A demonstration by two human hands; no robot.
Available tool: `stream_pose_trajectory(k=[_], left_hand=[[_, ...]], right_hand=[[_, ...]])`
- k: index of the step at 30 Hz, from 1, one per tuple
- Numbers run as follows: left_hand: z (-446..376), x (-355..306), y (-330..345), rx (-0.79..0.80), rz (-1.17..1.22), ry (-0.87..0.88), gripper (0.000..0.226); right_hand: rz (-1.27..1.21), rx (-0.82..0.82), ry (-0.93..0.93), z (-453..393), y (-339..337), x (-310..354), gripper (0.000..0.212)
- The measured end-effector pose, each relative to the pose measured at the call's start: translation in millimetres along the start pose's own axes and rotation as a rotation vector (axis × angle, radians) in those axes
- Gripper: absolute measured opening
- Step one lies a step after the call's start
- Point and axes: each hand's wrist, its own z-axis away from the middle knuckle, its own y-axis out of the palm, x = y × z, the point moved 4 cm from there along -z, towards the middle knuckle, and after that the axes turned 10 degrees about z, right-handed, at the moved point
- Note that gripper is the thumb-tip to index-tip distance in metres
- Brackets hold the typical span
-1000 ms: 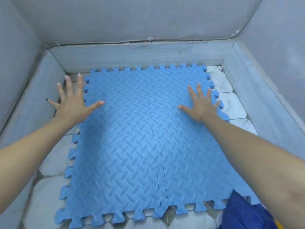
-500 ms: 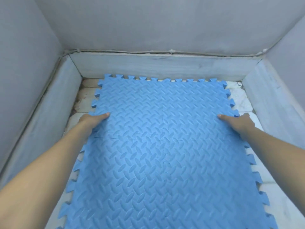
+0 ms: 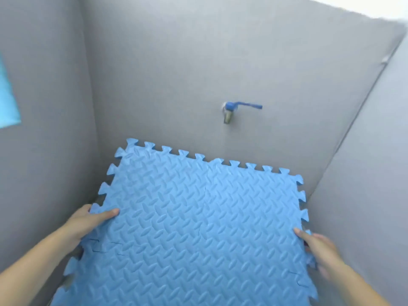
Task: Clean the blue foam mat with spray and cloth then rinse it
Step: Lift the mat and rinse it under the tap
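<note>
The blue foam mat (image 3: 198, 217), made of interlocking tiles with a diamond-plate texture, is lifted and tilted up in front of me, its far toothed edge raised toward the grey wall. My left hand (image 3: 88, 224) grips its left edge, thumb on top. On the right edge, my right hand (image 3: 318, 246) holds it the same way, fingers curled under. No spray bottle or cloth is in view.
A wall tap (image 3: 229, 113) with a blue lever handle sticks out of the grey back wall above the mat. Grey walls close in on the left and right. A light blue patch (image 3: 7, 100) shows on the left wall.
Both hands went from flat on the mat to gripping its side edges. The mat has come up off the floor and my view has tilted up to the wall tap.
</note>
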Motion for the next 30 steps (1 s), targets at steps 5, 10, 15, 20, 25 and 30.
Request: stream_pose_trajectory(k=[5, 10, 15, 20, 25, 30], left_hand=[[-21, -82, 5, 0.049, 0.016, 0.091, 0.099], [-12, -106, 36, -0.03, 0.118, 0.129, 0.108], [14, -101, 66, -0.195, 0.092, 0.244, 0.075], [-4, -97, 71, -0.232, 0.081, 0.297, 0.075], [-17, -106, 64, -0.144, 0.101, 0.334, 0.079], [-18, -133, 83, -0.054, -0.055, 0.352, 0.06]], right_hand=[[-0.05, -0.041, -0.156, -7, -30, 86, 0.029], [0.043, -0.143, -0.202, -82, -36, 85, 0.038], [0.263, -0.302, -0.308, -23, -14, 161, 0.031], [0.557, -0.318, -0.904, 37, 46, 312, 0.068], [1.075, -0.357, -0.975, 60, 92, 381, 0.07], [1.095, -0.385, -0.915, 62, 72, 393, 0.064]])
